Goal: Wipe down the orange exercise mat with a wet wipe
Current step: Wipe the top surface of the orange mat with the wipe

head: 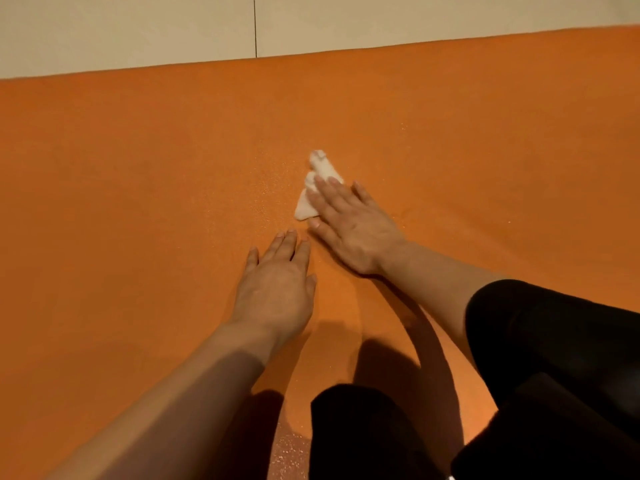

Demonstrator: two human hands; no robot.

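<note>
Mid-wipe. R hand flat, fingers straight, pressing wet wipe onto orange mat, centre. L hand flat, relaxed, bracing beside. Advice: even pressure, overlapping strokes, refold wipe w/ bunching; far edge likely undone.

A: The right hand covers part of the wipe.

B: The mat runs past both side edges; its near edge is hidden too.
</note>
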